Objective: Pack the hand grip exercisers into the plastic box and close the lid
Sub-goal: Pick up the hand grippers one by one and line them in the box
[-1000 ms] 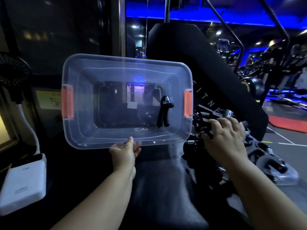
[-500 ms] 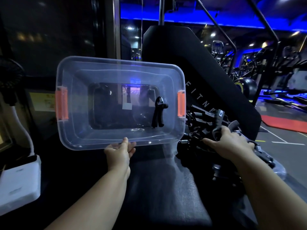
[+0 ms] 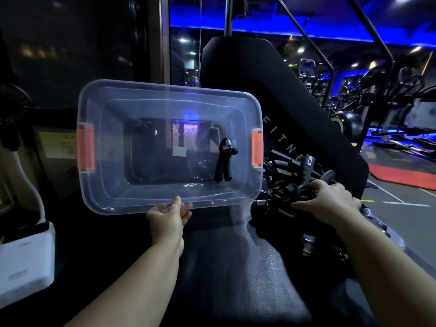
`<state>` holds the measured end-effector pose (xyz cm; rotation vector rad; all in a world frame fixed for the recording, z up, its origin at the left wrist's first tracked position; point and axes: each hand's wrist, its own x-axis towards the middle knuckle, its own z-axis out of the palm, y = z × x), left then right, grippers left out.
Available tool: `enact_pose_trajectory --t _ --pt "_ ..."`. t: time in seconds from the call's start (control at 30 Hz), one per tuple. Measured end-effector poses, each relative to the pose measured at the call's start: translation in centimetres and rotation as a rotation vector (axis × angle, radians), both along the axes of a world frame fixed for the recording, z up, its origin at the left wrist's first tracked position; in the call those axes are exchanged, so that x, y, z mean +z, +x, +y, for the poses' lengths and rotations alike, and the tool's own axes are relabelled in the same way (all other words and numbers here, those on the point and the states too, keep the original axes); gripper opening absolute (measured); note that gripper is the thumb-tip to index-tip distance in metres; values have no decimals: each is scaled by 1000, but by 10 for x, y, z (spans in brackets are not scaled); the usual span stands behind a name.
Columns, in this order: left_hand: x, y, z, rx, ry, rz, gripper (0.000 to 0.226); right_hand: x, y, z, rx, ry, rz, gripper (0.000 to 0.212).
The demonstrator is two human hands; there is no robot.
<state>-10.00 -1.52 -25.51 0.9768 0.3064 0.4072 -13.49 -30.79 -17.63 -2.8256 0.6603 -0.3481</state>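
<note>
A clear plastic box [image 3: 113, 197] with orange side latches is tipped up so its open side faces me. My left hand [image 3: 168, 215] holds its near rim, thumb on the inside. One black hand grip exerciser [image 3: 224, 162] lies inside, near the right end. To the right of the box, on the bench seat, sits a heap of black hand grip exercisers [image 3: 283, 182]. My right hand [image 3: 330, 201] grips one exerciser [image 3: 306, 168] in that heap; its handle sticks up above my fingers. No lid is seen.
I face a black padded gym bench with an upright backrest [image 3: 271, 95]; its seat [image 3: 236, 267] runs toward me. A white device [image 3: 23, 263] and a small fan [image 3: 11, 114] are at the left. Gym machines [image 3: 389, 102] stand far right, with a red mat [image 3: 405, 178] on the floor.
My right hand has dropped onto the heap and closed round one exerciser. The box and my left hand have stayed where they were.
</note>
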Motion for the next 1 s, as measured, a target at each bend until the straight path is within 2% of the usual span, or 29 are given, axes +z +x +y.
enact_pose_trajectory --t 0.4,0.53,0.7,1.0 --pt "0 1 0 -3 -4 -18 19 -7 5 -4 164 21 -163 63" --pt "0 1 0 1 -12 -19 21 -8 5 -4 213 18 -196 69" --pt "2 -2 -1 4 -10 -22 22 -5 0 0 300 10 -327 70" --pt "1 0 -1 0 -9 -14 18 -1 -4 18 356 2 -407 68"
